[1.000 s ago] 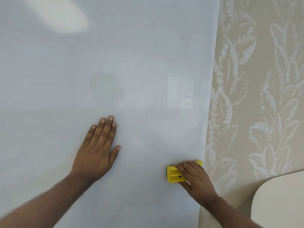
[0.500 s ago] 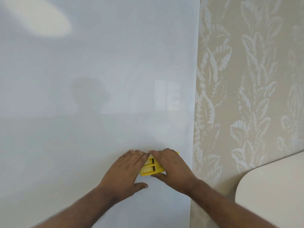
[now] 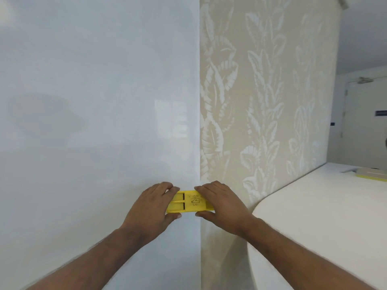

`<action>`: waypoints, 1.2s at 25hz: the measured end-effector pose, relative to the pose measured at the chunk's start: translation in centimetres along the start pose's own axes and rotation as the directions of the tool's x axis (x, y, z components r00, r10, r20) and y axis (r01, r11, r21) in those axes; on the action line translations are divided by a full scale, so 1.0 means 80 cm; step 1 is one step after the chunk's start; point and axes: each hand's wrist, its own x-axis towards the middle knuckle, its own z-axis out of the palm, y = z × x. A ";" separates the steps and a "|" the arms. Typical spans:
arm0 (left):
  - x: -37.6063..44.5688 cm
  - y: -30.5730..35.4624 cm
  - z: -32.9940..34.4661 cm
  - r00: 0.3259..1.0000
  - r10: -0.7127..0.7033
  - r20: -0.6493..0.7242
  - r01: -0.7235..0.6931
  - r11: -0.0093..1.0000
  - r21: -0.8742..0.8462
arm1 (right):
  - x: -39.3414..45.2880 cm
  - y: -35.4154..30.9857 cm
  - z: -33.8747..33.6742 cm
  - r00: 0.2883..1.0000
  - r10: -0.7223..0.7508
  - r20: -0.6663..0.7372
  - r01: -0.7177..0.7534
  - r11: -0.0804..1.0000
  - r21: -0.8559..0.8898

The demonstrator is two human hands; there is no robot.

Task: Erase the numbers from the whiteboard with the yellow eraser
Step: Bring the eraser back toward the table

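Both hands' grip now pinching yellow eraser (image 3: 191, 201) at whiteboard (image 3: 94, 122) edge, table (image 3: 324, 216) rightward, beside leaf wallpaper (image 3: 261, 101).

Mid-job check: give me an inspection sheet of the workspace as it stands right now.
Surface: whiteboard glossy, no numbers visible in the part shown; only reflections.
Job's things: yellow eraser held level at the board's right edge.
Clutter: flat object with a yellow edge on the white table, far right.
Grips: left hand on the eraser's left end, right hand on its right end.
Cables: nothing seen.
Surroundings: leaf-patterned wall beside the board; door far right.
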 end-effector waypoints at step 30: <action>0.045 0.414 0.173 0.552 0.674 0.491 -0.243 0.693 -0.679 | -0.413 -0.031 -0.206 0.349 0.862 0.369 -0.784 0.484 -0.388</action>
